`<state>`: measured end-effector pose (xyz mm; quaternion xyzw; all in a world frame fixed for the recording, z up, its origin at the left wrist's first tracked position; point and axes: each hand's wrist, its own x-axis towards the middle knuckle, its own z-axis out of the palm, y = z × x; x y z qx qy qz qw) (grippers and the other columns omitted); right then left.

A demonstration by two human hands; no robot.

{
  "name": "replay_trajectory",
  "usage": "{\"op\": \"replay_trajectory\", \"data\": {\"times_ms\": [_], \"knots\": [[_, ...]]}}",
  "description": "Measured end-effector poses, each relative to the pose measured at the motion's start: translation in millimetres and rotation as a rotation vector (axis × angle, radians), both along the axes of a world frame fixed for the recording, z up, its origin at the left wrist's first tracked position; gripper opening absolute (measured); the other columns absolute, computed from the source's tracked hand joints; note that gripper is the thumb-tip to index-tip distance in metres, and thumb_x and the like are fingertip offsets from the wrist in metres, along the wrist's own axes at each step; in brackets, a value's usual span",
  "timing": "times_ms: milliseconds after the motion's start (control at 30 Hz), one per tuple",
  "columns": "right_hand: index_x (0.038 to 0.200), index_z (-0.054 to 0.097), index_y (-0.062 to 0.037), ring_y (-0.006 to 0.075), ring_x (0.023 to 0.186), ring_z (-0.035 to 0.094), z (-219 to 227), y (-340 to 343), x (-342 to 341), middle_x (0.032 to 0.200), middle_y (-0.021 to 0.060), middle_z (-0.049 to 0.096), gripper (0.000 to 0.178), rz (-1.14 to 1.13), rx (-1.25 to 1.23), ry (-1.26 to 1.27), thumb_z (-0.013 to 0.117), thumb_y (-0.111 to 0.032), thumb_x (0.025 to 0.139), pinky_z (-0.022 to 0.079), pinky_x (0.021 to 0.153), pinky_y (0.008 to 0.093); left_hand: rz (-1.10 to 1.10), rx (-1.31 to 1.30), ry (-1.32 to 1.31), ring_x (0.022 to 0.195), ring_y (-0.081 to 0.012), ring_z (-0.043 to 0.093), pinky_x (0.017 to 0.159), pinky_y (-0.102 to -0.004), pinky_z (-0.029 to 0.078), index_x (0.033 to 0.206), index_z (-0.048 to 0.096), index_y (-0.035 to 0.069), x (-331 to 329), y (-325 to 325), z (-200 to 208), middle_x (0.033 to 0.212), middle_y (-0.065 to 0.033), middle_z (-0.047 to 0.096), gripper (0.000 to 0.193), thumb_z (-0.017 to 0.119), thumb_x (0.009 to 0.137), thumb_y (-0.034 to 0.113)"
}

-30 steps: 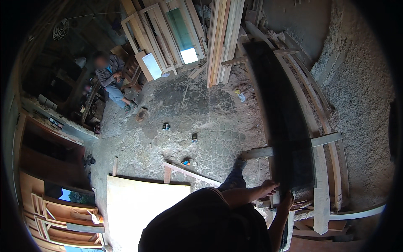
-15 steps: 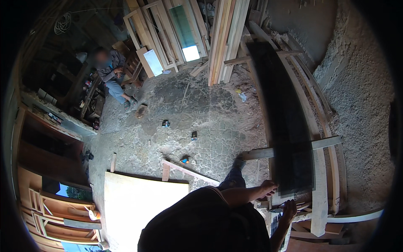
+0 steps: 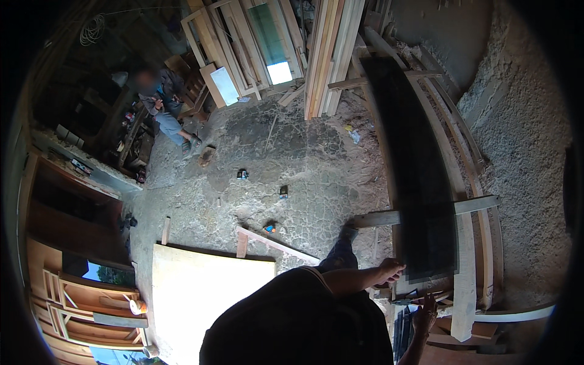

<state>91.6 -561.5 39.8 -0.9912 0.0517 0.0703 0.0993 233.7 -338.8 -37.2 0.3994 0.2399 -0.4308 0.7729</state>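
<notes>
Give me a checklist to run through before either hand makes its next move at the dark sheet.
1. Dark sheet lies over the crossbar: ok, the bar passes beneath it.
2. Left hand at the sheet's near left corner: ok.
3. Left hand's grip firm: cannot tell, the fingertips are too small to read.
4. Right hand off the sheet: ok, it is below the near edge.
5. Shoe well away from the crossbar: not ok, it is right by the bar's left end.
6. Co-worker away from the sheet: ok, seated across the room.
</notes>
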Motion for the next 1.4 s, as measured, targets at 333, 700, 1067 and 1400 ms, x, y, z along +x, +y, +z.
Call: {"op": "replay_trajectory", "data": {"times_ms": [333,700,1067,1400], "knots": [[0.137,0.049,-0.0145,0.033,0.124,0.047,7.5,3.5,8.9,0.137,0.0124,0.048,0.063,0.091,-0.044,0.063,0.074,-0.014,0.079,0.042,0.099,0.0484,0.009,0.019,-0.007,0.046,-0.0045,0.037,0.036,-0.0204,0.024,0.082,0.056,0.013,-2.1,3.9,7.9,0.065,0.0025,0.048,0.015,0.061,0.096,0.017],[0.136,0.048,-0.0144,0.0314,0.124,0.047,5.1,-33.8,32.0,0.132,0.0111,0.051,0.071,0.433,-0.171,0.119,0.074,-0.006,0.069,0.037,0.101,0.0479,0.013,0.071,-0.024,0.044,-0.0061,0.033,0.039,-0.0229,0.021,0.086,0.055,0.013,-2.7,1.8,10.4,0.062,0.0021,0.045,0.011,0.06,0.096,0.016],[0.133,0.051,-0.0151,0.0285,0.127,0.046,2.3,-36.2,40.2,0.126,0.0104,0.053,0.064,0.627,-0.287,-0.063,0.067,-0.004,0.073,0.037,0.101,0.0488,0.033,0.023,-0.018,0.042,-0.006,0.033,0.037,-0.0232,0.019,0.084,0.054,0.013,-1.7,-0.9,1.1,0.061,0.0017,0.045,0.012,0.061,0.094,0.014],[0.139,0.05,-0.0202,0.0259,0.114,0.053,-3.1,-36.7,42.0,0.116,0.009,0.055,0.06,0.63,-0.319,-0.129,0.058,-0.007,0.081,0.04,0.098,0.05,0.06,0.015,-0.014,0.041,-0.0056,0.033,0.036,-0.0226,0.019,0.083,0.055,0.013,-3.8,-2.5,2.3,0.061,0.0015,0.045,0.012,0.06,0.093,0.013]]}}
